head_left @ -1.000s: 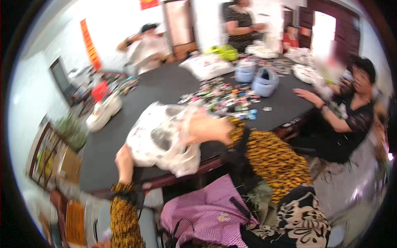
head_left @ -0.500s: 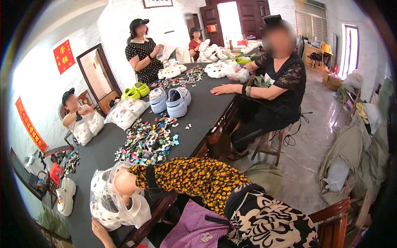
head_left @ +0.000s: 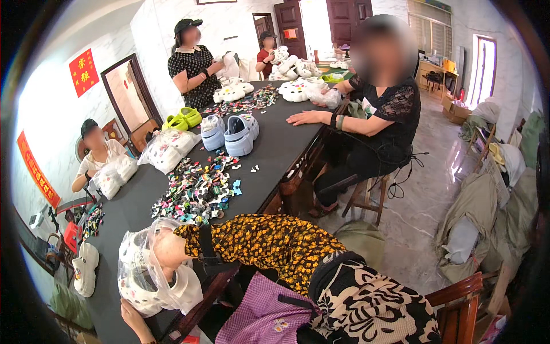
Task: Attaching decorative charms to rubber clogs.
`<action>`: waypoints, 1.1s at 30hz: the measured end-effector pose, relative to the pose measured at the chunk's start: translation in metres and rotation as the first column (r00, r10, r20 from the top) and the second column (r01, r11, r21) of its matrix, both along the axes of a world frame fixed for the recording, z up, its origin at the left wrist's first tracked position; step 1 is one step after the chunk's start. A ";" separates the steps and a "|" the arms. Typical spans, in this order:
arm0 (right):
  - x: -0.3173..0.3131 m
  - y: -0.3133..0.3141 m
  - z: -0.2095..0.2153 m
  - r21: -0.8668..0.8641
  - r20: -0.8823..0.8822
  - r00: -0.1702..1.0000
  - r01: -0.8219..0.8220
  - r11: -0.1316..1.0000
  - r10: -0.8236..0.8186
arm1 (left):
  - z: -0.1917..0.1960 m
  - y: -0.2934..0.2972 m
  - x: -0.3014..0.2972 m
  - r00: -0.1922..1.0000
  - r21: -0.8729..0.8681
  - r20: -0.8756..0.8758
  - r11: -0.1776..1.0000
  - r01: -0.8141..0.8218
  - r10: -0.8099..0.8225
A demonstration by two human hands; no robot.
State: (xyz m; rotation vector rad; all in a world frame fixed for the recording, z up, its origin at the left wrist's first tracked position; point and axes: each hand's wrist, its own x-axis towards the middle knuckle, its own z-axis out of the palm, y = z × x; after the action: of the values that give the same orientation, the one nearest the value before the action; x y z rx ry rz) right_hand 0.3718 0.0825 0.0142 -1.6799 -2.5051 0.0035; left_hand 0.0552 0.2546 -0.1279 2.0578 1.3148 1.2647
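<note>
A clear plastic bag (head_left: 150, 238) holding white clogs (head_left: 133, 284) with small charms lies at the near end of the dark table. My right hand (head_left: 170, 250), coming out of a yellow-and-black patterned sleeve, reaches into the bag's mouth; its fingers are hidden by plastic and shoes. At the bag's near side my left hand (head_left: 133, 318) is closed against the plastic, gripping its edge. A pile of colourful shoe charms (head_left: 197, 189) spreads just beyond the bag. To the left stands a single white clog (head_left: 86, 269).
Light-blue clogs (head_left: 240, 136), lime-green clogs (head_left: 184, 118) and another bagged white pair (head_left: 169, 150) stand farther along the table (head_left: 272, 155). A co-worker (head_left: 381, 109) sits at the right edge; others work at the far and left sides. A wooden chair (head_left: 458, 298) is at the lower right.
The view has shifted slightly. Both my hands stay at the bag, the right one still inside. At the left, the seated co-worker has lowered a raised hand toward the bag there.
</note>
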 end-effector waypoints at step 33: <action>0.083 0.022 -0.043 -0.012 -0.040 0.998 -0.053 0.999 0.053 | 0.004 -0.041 0.041 0.935 0.228 -0.051 0.915 -0.333 0.352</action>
State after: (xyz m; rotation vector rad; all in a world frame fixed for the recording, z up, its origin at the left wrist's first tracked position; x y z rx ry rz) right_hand 0.4548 0.1049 -0.0285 -1.6015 -2.5251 0.0582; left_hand 0.0967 0.2137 -0.1234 2.1124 1.7069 1.5374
